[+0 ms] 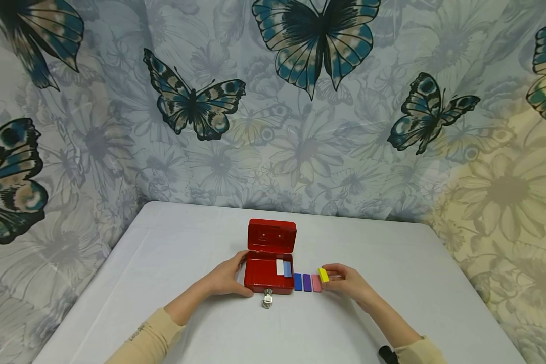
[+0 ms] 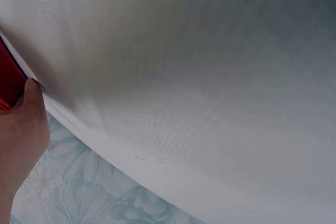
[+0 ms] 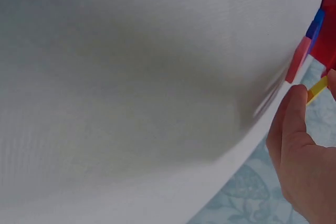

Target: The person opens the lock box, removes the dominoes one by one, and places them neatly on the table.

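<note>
Between the fingertips of my right hand (image 1: 349, 284), I have the yellow block (image 1: 323, 275) pinched, tilted just beside the pink block (image 1: 316, 284). Left of that hand lie the purple block (image 1: 307, 283) and blue block (image 1: 298, 282), then the red cash box (image 1: 257, 288), gripped by my left hand (image 1: 227, 276). I judge I'm handling blocks singly; next calls for care beside the row.

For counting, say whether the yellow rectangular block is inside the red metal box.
No, the right hand holds the yellow block outside the box.
</note>
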`<action>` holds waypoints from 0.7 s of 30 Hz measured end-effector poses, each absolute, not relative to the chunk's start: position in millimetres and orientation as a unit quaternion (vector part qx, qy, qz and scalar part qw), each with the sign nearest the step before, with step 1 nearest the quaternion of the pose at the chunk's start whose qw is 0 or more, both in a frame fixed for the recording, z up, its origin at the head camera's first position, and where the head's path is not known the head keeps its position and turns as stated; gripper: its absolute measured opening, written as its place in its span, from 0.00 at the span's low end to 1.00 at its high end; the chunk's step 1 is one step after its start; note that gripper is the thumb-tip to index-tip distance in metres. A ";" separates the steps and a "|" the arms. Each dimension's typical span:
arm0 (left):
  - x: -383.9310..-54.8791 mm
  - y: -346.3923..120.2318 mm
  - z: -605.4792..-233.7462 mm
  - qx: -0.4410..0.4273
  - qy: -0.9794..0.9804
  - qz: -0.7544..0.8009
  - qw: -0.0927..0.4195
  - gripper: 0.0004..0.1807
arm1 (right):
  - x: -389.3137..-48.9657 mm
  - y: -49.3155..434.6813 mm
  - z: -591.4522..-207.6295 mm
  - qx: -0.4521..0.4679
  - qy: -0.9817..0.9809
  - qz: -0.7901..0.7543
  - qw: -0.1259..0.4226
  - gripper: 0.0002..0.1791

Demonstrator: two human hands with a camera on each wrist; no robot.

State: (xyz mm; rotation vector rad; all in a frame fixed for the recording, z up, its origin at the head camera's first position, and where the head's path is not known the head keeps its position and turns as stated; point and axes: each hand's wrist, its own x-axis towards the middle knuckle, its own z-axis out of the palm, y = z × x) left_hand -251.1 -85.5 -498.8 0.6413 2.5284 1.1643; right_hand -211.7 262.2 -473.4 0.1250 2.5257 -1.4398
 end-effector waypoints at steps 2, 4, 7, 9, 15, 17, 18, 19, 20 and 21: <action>-250.6 -85.5 -498.7 0.221 0.876 0.405 0.143 0.57 | -211.6 264.1 -473.8 0.041 0.865 -0.487 0.114 0.30; -250.2 -85.4 -498.8 0.219 0.876 0.404 0.143 0.57 | -211.6 265.6 -474.1 0.039 0.870 -0.478 0.113 0.30; -250.2 -85.3 -499.1 0.219 0.878 0.401 0.144 0.57 | -211.2 267.8 -475.2 0.041 0.881 -0.459 0.107 0.30; -250.3 -85.1 -499.1 0.219 0.879 0.398 0.145 0.57 | -211.4 269.1 -476.7 0.044 0.888 -0.445 0.102 0.29; -250.6 -84.9 -498.7 0.220 0.879 0.397 0.145 0.57 | -211.3 270.2 -480.3 0.042 0.902 -0.422 0.086 0.28; -250.6 -84.7 -498.7 0.219 0.879 0.398 0.144 0.57 | -211.0 269.8 -480.5 0.035 0.905 -0.415 0.081 0.28; -250.6 -84.7 -498.9 0.219 0.878 0.400 0.143 0.57 | -211.2 269.6 -481.0 0.036 0.906 -0.414 0.079 0.27; -250.6 -84.7 -498.8 0.219 0.878 0.400 0.143 0.57 | -211.1 269.4 -481.5 0.035 0.908 -0.410 0.078 0.27; -250.6 -84.7 -498.9 0.219 0.878 0.402 0.142 0.57 | -211.1 269.3 -481.9 0.034 0.909 -0.408 0.076 0.27; -250.7 -84.8 -499.1 0.219 0.878 0.401 0.142 0.57 | -210.8 269.3 -482.2 0.029 0.911 -0.404 0.074 0.27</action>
